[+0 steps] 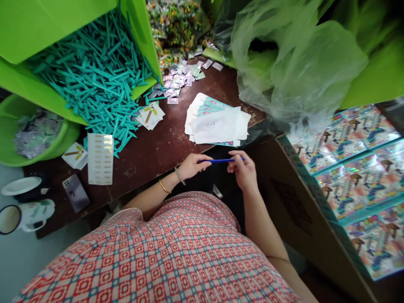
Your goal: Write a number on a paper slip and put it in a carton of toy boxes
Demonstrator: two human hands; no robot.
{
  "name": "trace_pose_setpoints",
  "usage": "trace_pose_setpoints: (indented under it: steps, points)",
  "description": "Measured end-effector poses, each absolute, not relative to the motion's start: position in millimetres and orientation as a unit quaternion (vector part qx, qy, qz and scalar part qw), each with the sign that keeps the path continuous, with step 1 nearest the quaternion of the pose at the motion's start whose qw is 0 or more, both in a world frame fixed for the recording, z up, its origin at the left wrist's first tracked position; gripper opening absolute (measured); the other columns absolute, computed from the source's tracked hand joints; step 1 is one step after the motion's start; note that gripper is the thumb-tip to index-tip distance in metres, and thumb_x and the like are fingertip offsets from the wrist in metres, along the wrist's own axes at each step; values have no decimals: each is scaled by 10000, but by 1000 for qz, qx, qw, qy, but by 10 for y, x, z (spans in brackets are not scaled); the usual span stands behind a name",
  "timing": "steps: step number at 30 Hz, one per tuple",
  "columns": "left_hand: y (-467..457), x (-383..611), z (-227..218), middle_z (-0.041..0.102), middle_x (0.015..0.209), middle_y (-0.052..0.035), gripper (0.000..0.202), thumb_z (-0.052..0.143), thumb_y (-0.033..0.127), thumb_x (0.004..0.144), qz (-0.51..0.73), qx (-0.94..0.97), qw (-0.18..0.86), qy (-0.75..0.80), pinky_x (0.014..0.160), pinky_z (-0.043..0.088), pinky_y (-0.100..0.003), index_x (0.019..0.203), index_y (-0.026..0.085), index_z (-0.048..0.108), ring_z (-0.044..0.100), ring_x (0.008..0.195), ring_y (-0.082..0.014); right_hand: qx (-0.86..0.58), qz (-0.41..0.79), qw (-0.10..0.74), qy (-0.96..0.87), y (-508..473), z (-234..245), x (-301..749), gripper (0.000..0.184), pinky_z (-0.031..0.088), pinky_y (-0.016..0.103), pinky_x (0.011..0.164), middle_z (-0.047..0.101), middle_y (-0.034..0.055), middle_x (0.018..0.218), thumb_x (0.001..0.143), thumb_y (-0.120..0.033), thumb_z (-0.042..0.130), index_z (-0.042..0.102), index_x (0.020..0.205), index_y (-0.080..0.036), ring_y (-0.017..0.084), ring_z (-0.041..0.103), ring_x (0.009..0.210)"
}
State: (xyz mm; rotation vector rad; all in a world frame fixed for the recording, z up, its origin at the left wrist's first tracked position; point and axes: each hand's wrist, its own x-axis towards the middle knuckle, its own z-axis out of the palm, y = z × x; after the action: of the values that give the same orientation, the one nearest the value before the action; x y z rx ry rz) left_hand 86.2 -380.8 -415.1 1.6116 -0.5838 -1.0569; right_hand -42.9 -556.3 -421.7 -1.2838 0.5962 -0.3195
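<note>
A slim blue pen is held level between my two hands, just off the front edge of the table. My left hand pinches its left end between thumb and fingers. At the other end, the fingers of my right hand close around the pen. Just beyond it lies a loose stack of white and teal printed cards; the top sheet is turned to its white side, with handwritten figures that look like "299".
A tipped green bin spills teal plastic pieces at the left. Small sachets, a sticker sheet, a phone and an enamel mug lie around. Plastic bags and a carton of printed packs stand at right.
</note>
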Motion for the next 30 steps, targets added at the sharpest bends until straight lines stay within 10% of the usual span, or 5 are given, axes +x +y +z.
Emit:
trace_pose_setpoints:
  steps: [5, 10, 15, 19, 30]
  points:
    - [-3727, 891, -4105, 613, 609, 23, 289, 663, 337, 931, -360, 727, 514, -277, 617, 434, -237, 1044, 135, 836, 512, 566, -102, -629, -126, 711, 290, -5527, -4294, -499, 450, 542, 245, 549, 693, -7, 665, 857, -634, 800, 704, 841, -194, 118, 631, 523]
    - [-3354, 1233, -4183, 669, 659, -5, 348, 615, 430, 959, -347, 783, 455, -243, 619, 483, -262, 1061, 160, 809, 575, 578, -141, -752, -93, 639, 136, -5688, -4428, -367, 605, 635, 451, 914, 781, 131, 1184, 962, -679, 648, 676, 1365, -229, 265, 771, 1005]
    - [-2605, 1948, -4231, 764, 1030, -137, 219, 610, 298, 895, -121, 946, 241, -180, 987, 559, -431, 930, 170, 784, 715, 1001, -292, -954, -84, 276, 78, -6097, -4749, 158, 653, 231, 710, 1287, 425, 182, 1703, 913, -440, 796, 625, 1507, -230, 440, 298, 1617]
    - [-2194, 2124, -4180, 722, 1240, -223, 284, 628, 302, 865, -68, 978, 158, -118, 1132, 487, -594, 1050, 133, 762, 640, 1269, -408, -964, -77, 254, 24, -6101, -4968, 449, 244, 226, 724, 1266, 648, 131, 1519, 977, -249, 696, 802, 1197, -250, 392, 447, 1538]
    - [-3819, 1428, -4177, 800, 1089, -88, 527, 787, 544, 751, -342, 728, 575, -147, 938, 625, -429, 1152, 207, 727, 752, 1022, -292, -950, -207, 236, 3, -5201, -4103, 26, 391, 312, 474, 1247, 632, 73, 1547, 1032, -550, 644, 758, 1298, -287, 259, 466, 1501]
